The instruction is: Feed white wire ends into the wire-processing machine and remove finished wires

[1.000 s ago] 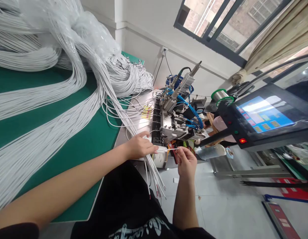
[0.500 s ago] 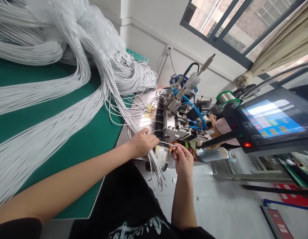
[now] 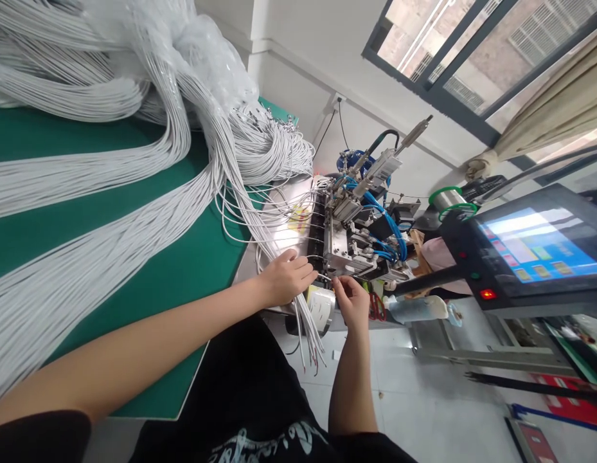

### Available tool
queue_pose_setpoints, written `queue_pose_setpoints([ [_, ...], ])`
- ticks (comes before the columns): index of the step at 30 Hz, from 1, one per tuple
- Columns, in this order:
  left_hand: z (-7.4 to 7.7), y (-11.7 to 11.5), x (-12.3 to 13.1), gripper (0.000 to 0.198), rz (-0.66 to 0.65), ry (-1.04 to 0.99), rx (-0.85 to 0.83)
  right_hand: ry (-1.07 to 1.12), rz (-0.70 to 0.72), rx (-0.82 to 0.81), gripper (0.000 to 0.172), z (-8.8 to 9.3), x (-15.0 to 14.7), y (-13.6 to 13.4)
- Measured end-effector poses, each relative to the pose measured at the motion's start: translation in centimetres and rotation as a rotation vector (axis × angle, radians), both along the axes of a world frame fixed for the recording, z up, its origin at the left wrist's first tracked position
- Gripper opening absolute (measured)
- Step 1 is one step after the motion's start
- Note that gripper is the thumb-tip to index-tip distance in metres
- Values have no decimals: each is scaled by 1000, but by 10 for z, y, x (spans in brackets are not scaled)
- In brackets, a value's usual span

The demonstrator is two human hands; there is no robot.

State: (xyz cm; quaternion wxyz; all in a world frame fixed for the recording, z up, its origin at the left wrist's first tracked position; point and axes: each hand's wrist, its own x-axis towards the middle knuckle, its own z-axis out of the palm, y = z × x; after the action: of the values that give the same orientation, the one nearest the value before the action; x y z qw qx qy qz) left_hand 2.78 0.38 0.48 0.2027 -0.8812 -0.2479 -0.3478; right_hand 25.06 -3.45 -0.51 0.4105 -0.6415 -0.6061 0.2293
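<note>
My left hand rests at the edge of the metal plate, fingers closed on a thin white cable that runs toward the machine. My right hand pinches the same cable's end right at the front of the metal machine with blue hoses. A bunch of white cable ends hangs down below my left hand. Large bundles of white cables lie across the green table.
A control panel with a lit touch screen and a red button stands at the right. A wire spool sits behind the machine. A roll of white tape lies under my hands. Grey floor lies below.
Both hands have moved up and closer to the machine front. The gap between them has shrunk and the cable end now sits at the machine.
</note>
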Motion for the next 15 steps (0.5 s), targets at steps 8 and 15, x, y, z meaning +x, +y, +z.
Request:
queue_pose_setpoints([
  [8, -4, 2, 1, 20, 5, 63, -88, 194, 156, -58, 33, -16, 5, 15],
  [15, -7, 2, 2, 17, 14, 8, -94, 251, 116, -14, 35, -23, 1, 13],
])
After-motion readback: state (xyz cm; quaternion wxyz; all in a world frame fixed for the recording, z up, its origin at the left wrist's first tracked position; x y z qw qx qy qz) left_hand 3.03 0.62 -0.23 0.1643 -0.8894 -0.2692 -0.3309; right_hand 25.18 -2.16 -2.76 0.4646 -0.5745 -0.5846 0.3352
